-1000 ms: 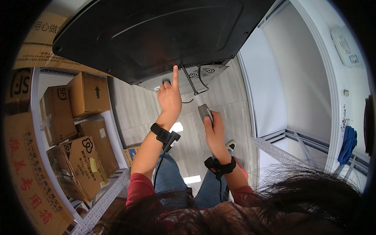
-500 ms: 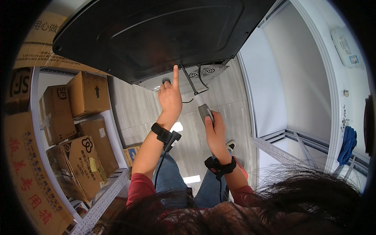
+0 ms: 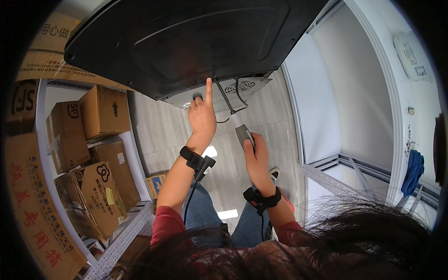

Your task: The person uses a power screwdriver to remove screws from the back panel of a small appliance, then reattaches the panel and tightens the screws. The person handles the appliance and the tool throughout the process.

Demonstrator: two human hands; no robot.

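Observation:
My left hand [image 3: 202,116] reaches up to the lower edge of a large black panel [image 3: 186,42]. Its index finger is stretched out, the tip at that edge. The other fingers are bent in beside a small dark knob-like part [image 3: 198,96] on the light metal face [image 3: 179,99] below the panel; whether they grip it I cannot make out. A thin dark rod [image 3: 224,95] slants down from the panel's edge. Just under the rod's lower end, my right hand [image 3: 257,156] is closed around a grey hand-held device [image 3: 243,135], with a pale patch at its top end.
A round vent grille [image 3: 239,86] and a black cable [image 3: 244,99] sit beside the rod. At left, a white shelf holds several cardboard boxes [image 3: 105,114]. A white perforated frame [image 3: 336,182] stands at right, and blue gloves or cloth [image 3: 413,172] hang beyond it.

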